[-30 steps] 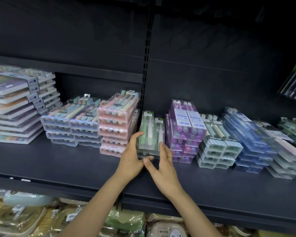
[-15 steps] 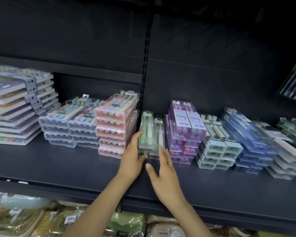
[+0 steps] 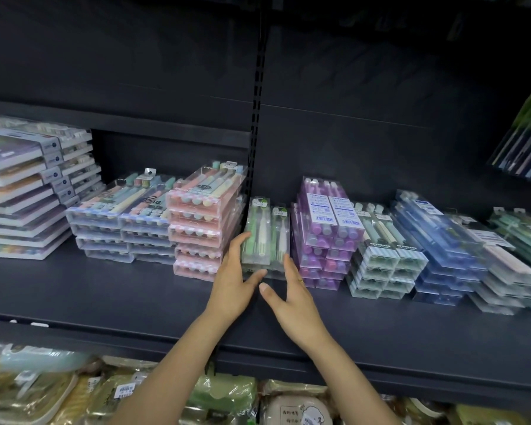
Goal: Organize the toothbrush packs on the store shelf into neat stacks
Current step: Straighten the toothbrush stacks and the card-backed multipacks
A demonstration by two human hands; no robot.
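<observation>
- Nearest you, your left hand point(image 3: 232, 282) lies with fingers straight along the left side of the green toothbrush pack stack point(image 3: 265, 240), thumb across its front edge; the hand is flat and pressing, not curled round anything
- Your right hand point(image 3: 292, 294) mirrors it, fingers straight and relaxed against the stack's right front corner, thumb spread toward the other thumb; it grips nothing either
- The green stack sits on the dark shelf point(image 3: 105, 289) in the narrow gap between the pink pack stack point(image 3: 204, 228) and the purple pack stack point(image 3: 322, 234), just beside both
- Judging from that, the step is squaring this stack: squeeze both palms evenly so the packs line up side to side, then push the front edge back with your thumbs until it sits level with the neighbours' fronts
- Keep pressure low on the stack; the clear slippery cases could slide apart if only the top one is pushed
- Mind the pink stack, which looks slightly stepped and could shift if nudged
- Farther right, the striped pack stack point(image 3: 387, 256) and blue pack stack point(image 3: 439, 250) look loosely fanned and probably want the same treatment
</observation>
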